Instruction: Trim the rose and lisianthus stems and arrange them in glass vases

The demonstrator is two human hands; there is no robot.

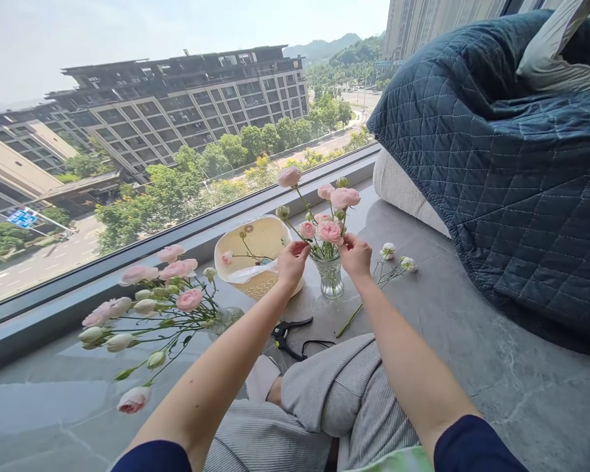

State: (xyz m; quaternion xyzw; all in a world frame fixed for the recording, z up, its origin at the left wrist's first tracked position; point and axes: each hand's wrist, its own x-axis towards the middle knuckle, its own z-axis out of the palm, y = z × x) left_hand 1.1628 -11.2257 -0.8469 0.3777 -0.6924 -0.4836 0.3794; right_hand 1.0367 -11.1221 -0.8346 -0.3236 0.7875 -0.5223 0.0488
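In front of me a small clear glass vase (331,278) stands upright on the floor with several pink flowers (330,231) and green buds in it. At its left, my left hand (292,263) is closed, fingertips pinched on a flower stem just above the rim. My right hand (356,255) is closed at the right of the blooms, its fingertips among the stems; what lies between them is hidden. Black pruning shears (286,335) lie on the floor nearer to me. Beside the right forearm rest cut stems with white flowers (388,250).
A cream bin (255,282) with a plastic liner and flower cuttings stands at the window. To the left, another glass vase (223,320), partly behind my arm, holds pink flowers and buds (150,305) leaning outward. A dark blue quilted cover (511,170) drapes over furniture at right.
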